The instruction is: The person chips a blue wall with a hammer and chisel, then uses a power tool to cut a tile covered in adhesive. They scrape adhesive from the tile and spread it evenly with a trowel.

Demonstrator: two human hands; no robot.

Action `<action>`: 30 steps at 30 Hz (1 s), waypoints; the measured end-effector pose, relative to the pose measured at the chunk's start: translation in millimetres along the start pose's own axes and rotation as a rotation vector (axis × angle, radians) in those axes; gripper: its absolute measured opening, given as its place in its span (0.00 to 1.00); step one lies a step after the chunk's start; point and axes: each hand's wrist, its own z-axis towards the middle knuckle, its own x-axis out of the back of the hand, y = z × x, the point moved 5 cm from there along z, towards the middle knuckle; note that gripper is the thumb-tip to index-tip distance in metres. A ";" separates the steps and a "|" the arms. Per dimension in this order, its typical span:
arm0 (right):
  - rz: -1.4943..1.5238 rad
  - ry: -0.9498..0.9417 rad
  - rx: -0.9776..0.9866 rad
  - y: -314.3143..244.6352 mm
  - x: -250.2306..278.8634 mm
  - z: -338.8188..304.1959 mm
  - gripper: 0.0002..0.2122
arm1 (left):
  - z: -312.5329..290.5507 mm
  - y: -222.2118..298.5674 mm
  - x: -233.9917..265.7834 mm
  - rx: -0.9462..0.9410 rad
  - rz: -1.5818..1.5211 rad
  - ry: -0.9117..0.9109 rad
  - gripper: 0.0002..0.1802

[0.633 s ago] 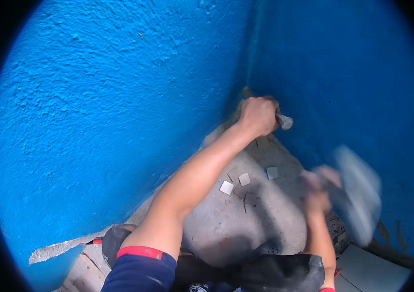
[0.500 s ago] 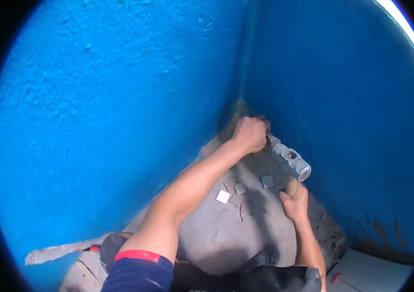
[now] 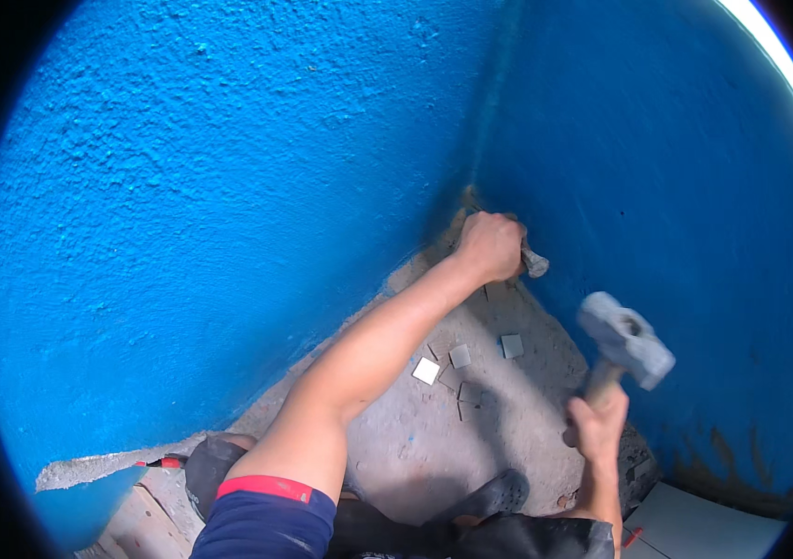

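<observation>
My left hand (image 3: pixel 493 247) is closed round a chisel (image 3: pixel 534 262), whose mushroomed grey struck end sticks out on the right of the fist. The chisel's other end points toward the foot of the corner between two blue walls and is mostly hidden by the hand. My right hand (image 3: pixel 599 421) grips the pale wooden handle of a sledgehammer (image 3: pixel 627 337). Its heavy grey head is raised beside the right wall, apart from the chisel, and slightly blurred by motion.
A rough blue wall (image 3: pixel 201 205) rises on the left, a smoother blue wall (image 3: pixel 685 186) on the right. Small square tiles (image 3: pixel 426 371) and thin strips lie on the dusty concrete floor (image 3: pixel 396 466). Large pale panels (image 3: pixel 708 526) lie at lower right, boards (image 3: pixel 149 522) at lower left.
The hammer has swung back from the chisel toward the lower right with my right hand. My left hand stays at the corner, still holding the chisel.
</observation>
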 end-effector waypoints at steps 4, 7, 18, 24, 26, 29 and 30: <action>0.058 0.431 0.386 -91.9 47.1 -34.1 0.06 | 1.3 -1.8 3.1 -0.018 -0.060 0.006 0.07; -0.077 0.101 0.896 -92.0 62.9 -25.6 0.07 | -1.2 1.5 -0.9 0.013 -0.026 -0.023 0.07; -0.186 -0.003 0.039 92.4 -23.6 19.9 0.05 | -22.2 15.1 -39.8 -0.019 0.016 -0.120 0.08; -0.152 -0.018 -0.198 50.1 -13.9 4.5 0.09 | -1.8 2.6 -12.8 0.026 -0.048 -0.001 0.08; -0.096 -0.009 -0.163 20.9 -6.0 2.0 0.08 | 1.0 1.6 -6.6 0.061 -0.053 0.048 0.08; -0.132 0.071 0.208 -34.1 23.9 -4.3 0.08 | 3.2 -5.2 -8.5 0.043 -0.070 0.089 0.08; -0.175 0.244 0.411 -57.9 35.8 -8.2 0.08 | 4.8 -6.4 -7.9 0.035 -0.072 0.075 0.08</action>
